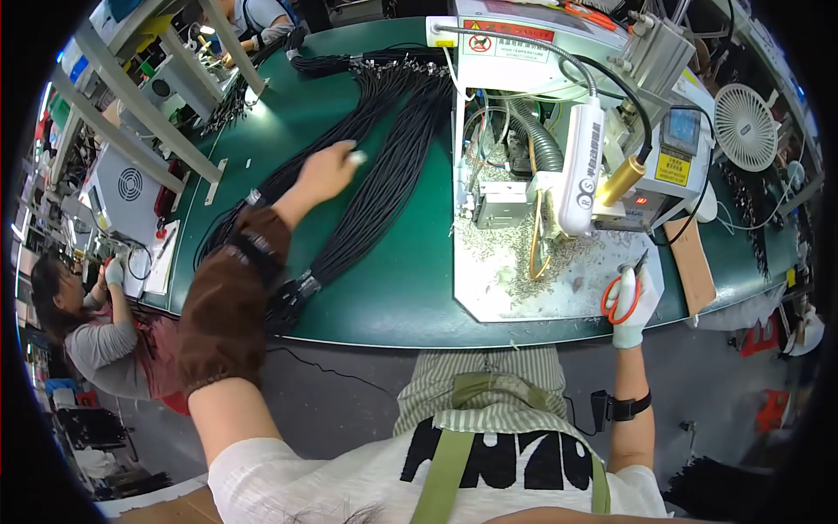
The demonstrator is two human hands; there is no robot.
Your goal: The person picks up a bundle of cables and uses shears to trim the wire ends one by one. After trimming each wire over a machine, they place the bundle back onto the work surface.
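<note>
Right hand (630, 307) is closed around red-handled scissors (621, 295) at the white machine base (489, 297), ready to hand; left hand (327, 170) lies loosely curled on the black cable bundles (384, 188) spread across the green table (410, 288), grip unclear.

Left arm: brown sleeve cover (229, 306) with elastic ends, hand bare (325, 175). Right hand (633, 301): white glove, black wristband (630, 406). White tee with black print (489, 463), olive apron straps (441, 476) over a striped apron (489, 384).
</note>
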